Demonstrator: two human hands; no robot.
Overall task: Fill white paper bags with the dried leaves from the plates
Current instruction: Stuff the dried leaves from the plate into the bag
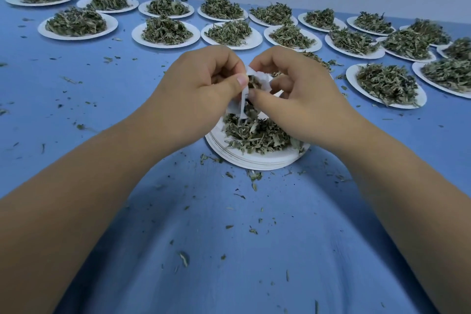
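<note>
While the left hand (pixel 201 89) pinches one side of a small white paper bag (pixel 260 76) between thumb and curled fingers, the right hand (pixel 293 89) grips the other side, holding its mouth apart; dried leaves (pixel 253 83) show inside. Directly below both hands sits a stack of paper plates (pixel 254 162) bearing a loose leaf heap (pixel 254 132). Beyond the knuckles, heaped plates (pixel 163 44) stand in rows on the blue cloth (pixel 229 237), with leaf crumbs (pixel 252 230) scattered between the forearms.

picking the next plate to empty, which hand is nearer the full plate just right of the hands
Right. The right hand sits just left of that plate, gripping the white paper bag; the left hand grips the bag's other side, farther from the plate.
</note>
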